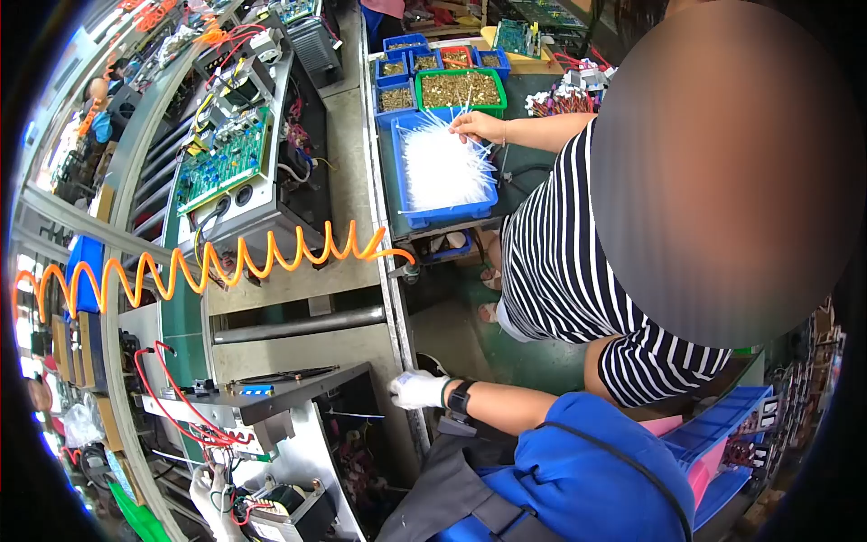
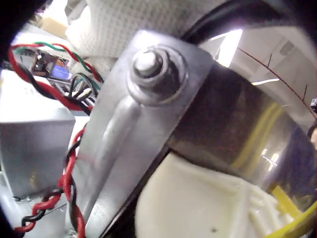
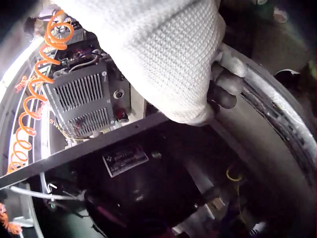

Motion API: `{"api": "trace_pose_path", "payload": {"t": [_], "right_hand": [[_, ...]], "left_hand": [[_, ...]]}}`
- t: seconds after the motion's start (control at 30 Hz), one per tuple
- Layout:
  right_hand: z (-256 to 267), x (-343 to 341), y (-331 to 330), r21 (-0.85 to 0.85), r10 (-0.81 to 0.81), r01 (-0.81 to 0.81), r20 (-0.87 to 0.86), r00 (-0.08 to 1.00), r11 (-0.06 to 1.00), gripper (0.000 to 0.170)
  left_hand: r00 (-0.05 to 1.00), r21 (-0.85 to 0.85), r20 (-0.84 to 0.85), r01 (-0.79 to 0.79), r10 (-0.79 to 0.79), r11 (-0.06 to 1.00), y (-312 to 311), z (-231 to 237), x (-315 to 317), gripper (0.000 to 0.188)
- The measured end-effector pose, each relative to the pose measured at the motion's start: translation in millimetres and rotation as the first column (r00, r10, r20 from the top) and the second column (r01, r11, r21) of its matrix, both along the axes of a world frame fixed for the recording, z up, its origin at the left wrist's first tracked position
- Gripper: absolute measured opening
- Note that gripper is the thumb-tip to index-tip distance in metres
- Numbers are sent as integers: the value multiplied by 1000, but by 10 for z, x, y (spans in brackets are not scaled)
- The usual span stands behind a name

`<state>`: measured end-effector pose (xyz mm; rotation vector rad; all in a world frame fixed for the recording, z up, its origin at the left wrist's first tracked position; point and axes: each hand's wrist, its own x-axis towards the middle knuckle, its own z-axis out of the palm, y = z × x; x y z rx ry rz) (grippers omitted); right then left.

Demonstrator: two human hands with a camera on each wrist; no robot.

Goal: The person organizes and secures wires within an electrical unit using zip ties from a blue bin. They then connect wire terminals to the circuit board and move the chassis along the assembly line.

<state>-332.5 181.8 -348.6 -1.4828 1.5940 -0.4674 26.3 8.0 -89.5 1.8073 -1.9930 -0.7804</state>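
In the head view my white-gloved left hand [image 1: 209,499] is at the lower left, among wires beside a transformer [image 1: 287,510] in an open metal chassis [image 1: 339,470]. In the left wrist view, a metal bracket with a bolt [image 2: 148,67] covers part of the glove [image 2: 133,25]; the fingertips are hidden, and I cannot tell whether they grip a wire. My gloved right hand [image 1: 420,389] hovers by the bench edge, right of the chassis. In the right wrist view its grey-tipped fingers [image 3: 228,82] hang loosely bent, with nothing visible in them.
A coiled orange hose [image 1: 289,257] stretches across the bench. Farther up stands another chassis with a green circuit board [image 1: 226,163]. A person in a striped dress [image 1: 560,235] reaches into a blue bin [image 1: 433,217] of white cable ties. Small bins of metal parts stand behind.
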Motion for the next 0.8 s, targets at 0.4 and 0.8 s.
{"api": "trace_pose_path", "payload": {"t": [0.4,0.8], "right_hand": [[-43,-580,825,103,62,-68,62,996,992,30],[-17,-660,524,100,66,-70,42,997,993,46]], "left_hand": [[999,3,-43,22,-21,1000,-52,-48,39,9],[999,-59,27,22,-21,998,-166,-234,198,15]]}}
